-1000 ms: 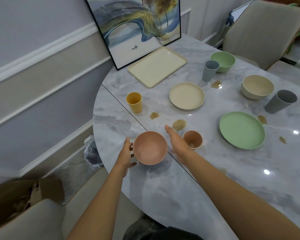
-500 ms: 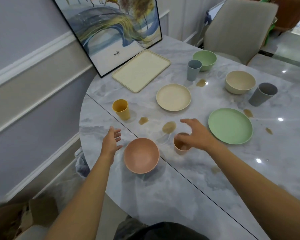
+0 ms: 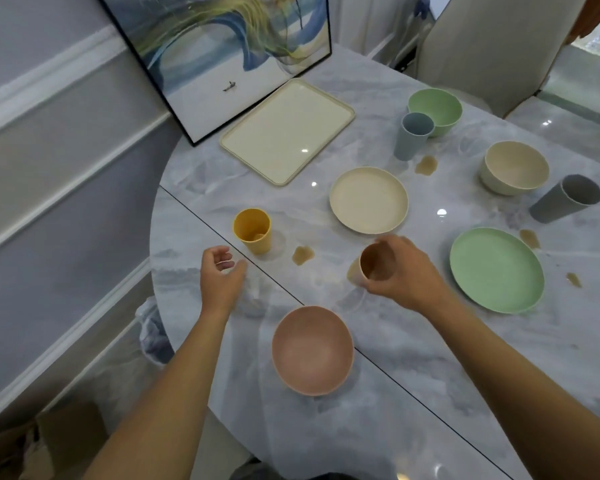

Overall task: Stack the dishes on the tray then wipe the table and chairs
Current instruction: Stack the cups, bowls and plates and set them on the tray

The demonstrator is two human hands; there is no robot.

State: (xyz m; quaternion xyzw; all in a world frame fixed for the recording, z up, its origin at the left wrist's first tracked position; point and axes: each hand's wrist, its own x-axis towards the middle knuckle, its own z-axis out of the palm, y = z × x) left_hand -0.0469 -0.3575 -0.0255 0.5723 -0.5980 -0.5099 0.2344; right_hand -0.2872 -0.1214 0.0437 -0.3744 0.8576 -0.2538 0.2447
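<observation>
R hand grips the small brown cup round its wall, tilted over the table near the cream plate, while L hand hangs loose & empty; the cup is prob. light, stiff and smooth, so a wall grip should suit.

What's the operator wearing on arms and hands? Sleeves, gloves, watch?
Nothing shows: left hand and right hand are ungloved; left forearm and right forearm are bare to the frame edge. No sleeve, watch or band. Rings too blurred to rule out.
</observation>
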